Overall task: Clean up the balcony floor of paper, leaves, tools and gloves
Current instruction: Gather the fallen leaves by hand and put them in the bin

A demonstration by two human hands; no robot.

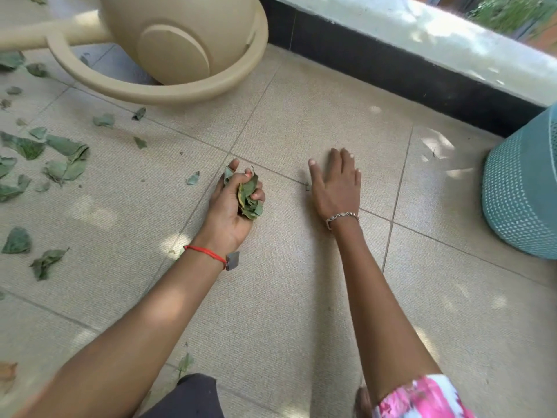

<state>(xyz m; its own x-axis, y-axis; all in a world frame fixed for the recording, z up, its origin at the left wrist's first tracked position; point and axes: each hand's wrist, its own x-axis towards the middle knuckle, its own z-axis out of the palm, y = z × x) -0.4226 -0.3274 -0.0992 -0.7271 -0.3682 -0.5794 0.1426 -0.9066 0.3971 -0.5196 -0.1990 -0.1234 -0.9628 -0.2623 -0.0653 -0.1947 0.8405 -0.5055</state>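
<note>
My left hand (230, 203) grips a bunch of green leaves (248, 199) just above the tiled floor (286, 297). My right hand (336, 184) lies flat on the tiles with straight fingers, palm down. A tiny leaf scrap (307, 186) sits by its thumb. Several loose leaves (64, 159) are scattered over the floor to the left of my left hand, one small piece (193, 178) close to it.
A beige watering can (187, 49) stands at the top left. A teal woven basket (524, 188) stands at the right edge. A low wall with a dark base (407, 76) runs along the far side. My knee (193, 396) shows at the bottom.
</note>
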